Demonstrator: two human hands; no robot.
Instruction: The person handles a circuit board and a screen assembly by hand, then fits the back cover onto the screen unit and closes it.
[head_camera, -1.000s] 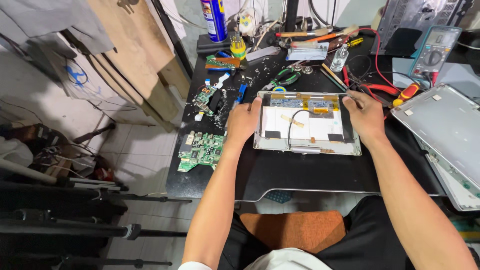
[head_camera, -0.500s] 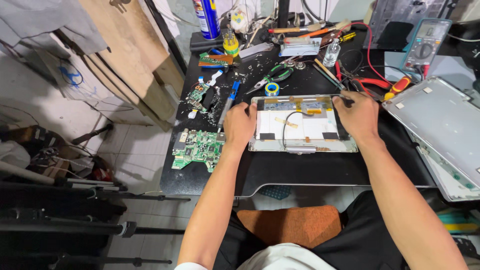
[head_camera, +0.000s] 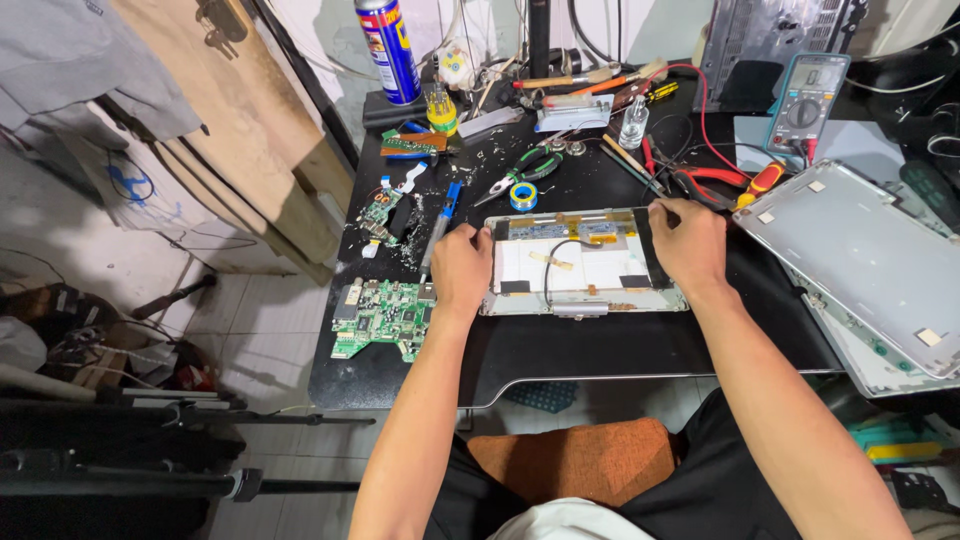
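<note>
A flat screen panel lies back-side up on the black table, showing a white sheet, black tape patches and a thin black cable. My left hand grips the panel's left edge, fingers curled over it. My right hand holds the right edge near the upper right corner, fingers curled by a strip of black tape.
A green circuit board lies left of my left hand. Behind the panel are pliers, a tape roll, a spray can, a multimeter with red leads. A grey metal back cover lies at the right.
The view has shifted slightly. Both hands stay on the panel's edges; my right hand has moved up toward the panel's upper right corner.
</note>
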